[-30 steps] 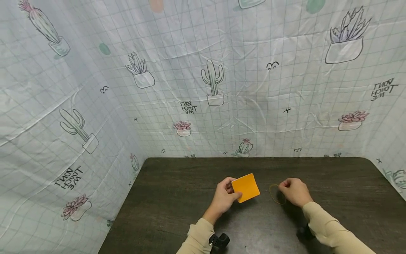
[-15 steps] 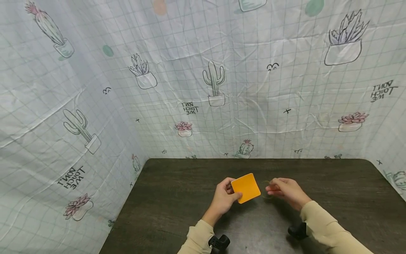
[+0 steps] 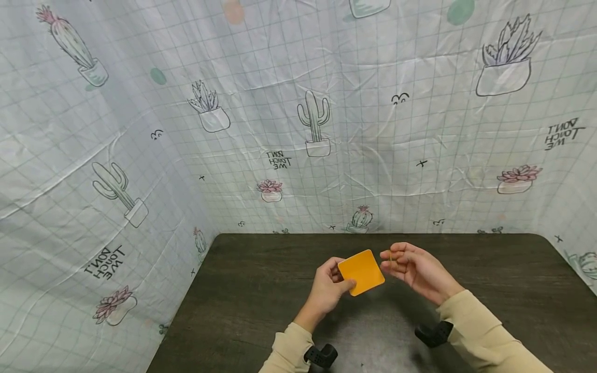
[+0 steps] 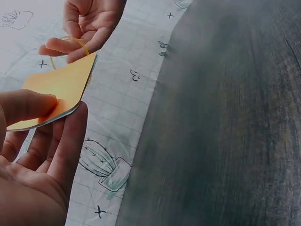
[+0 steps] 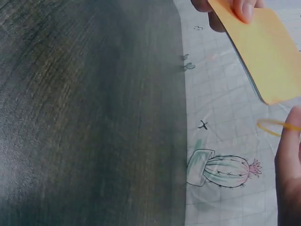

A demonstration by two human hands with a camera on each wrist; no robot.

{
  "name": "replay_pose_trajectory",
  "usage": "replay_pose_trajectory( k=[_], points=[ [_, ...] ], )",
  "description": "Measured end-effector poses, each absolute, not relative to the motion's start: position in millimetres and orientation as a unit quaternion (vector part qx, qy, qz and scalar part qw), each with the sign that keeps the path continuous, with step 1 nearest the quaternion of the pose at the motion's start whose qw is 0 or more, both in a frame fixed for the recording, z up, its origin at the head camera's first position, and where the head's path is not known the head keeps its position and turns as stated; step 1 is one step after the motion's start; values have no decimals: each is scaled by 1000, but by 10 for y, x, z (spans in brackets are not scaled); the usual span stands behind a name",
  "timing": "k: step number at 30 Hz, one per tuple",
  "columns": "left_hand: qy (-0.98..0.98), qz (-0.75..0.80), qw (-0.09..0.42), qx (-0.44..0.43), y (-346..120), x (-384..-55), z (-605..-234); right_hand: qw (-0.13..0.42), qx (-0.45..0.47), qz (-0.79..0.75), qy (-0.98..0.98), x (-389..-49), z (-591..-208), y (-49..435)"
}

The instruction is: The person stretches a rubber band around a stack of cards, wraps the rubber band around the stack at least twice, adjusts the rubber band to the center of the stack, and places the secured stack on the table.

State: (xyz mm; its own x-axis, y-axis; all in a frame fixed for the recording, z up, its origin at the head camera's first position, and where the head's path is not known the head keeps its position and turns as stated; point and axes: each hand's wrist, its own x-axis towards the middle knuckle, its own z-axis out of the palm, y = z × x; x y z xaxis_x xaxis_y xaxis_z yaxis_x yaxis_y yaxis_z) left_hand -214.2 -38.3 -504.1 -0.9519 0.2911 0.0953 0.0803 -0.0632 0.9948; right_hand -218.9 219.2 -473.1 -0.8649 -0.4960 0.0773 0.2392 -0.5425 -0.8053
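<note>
Backdrop (image 3: 298, 129): pale gridded cloth behind and beside the tabletop, printed with potted cacti and succulents; the words "DON'T TOUCH ME" appear mirrored in several spots.
Tabletop (image 3: 261, 290): dark wood grain, with both hands raised above it.
Orange card (image 3: 361, 272): flat orange-yellow square with rounded corners, plain face, no writing; held tilted in the air between the two hands.
Left hand (image 3: 326, 290): thumb on top and fingers beneath, pinching the card's near-left corner.
Right hand (image 3: 415, 269): fingers loosely curled, carrying the rubber band, fingertips just beside the card's right edge.
Rubber band (image 4: 70, 47): thin yellowish loop draped over the right hand's fingers, close to the card's far corner.
</note>
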Motion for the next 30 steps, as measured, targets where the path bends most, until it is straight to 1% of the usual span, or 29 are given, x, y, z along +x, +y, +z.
replay_pose_trajectory(
  k=[7,15,21,26,30],
  points=[
    [675,720,74,143,-433,-2141,-4997,176,-152,-868,438,-2181,-4652,2207],
    [671,722,74,152,-436,-2126,-4939,155,-147,-881,422,-2175,-4617,2210],
    [671,724,71,146,-434,-2114,-4896,140,-137,-862,467,-2168,-4595,2223],
    [674,721,68,145,-430,-2115,-4869,125,-166,-841,499,-2159,-4603,2235],
    [673,724,58,144,-424,-2103,-4838,111,-172,-819,536,-2159,-4588,2233]
  ],
)
